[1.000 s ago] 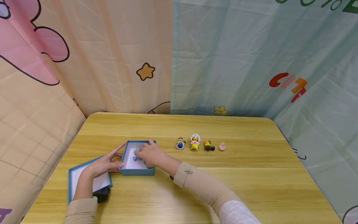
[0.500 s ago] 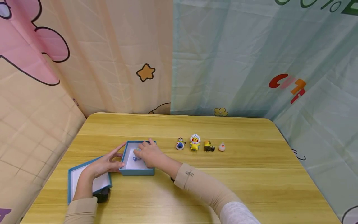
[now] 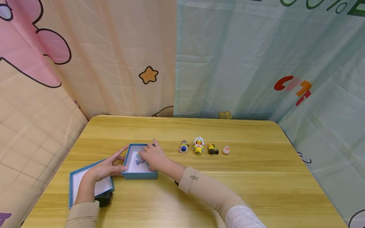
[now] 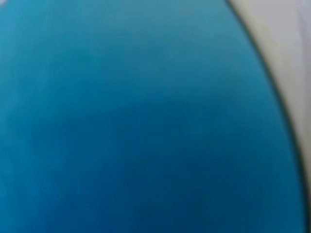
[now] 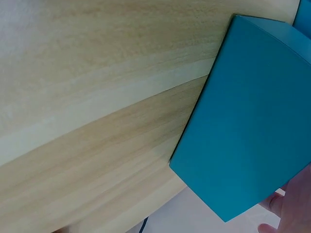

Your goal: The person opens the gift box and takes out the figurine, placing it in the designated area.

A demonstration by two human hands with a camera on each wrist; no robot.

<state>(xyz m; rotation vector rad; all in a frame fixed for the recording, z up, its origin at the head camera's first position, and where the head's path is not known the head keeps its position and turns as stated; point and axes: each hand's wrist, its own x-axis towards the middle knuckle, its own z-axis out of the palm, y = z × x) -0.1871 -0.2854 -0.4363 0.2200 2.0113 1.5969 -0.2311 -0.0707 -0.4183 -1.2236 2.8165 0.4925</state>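
Head view: blue toy lies just beside right fingers, inside box.

On the blue-green curtain, above the far right corner of the table, coloured letters seemed to read "CUTE". Higher up, a percent sign followed two rounded characters, all cut off at the top. Small print on the right sleeve was illegible.

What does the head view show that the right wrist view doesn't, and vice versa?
Head only: the left hand at the blue box, the box's white floor and the full row of small toys. Right wrist only: a broad close-up of one outer wall. Both: box, right hand, table. The wrist view's brown sliver is too cropped to name.
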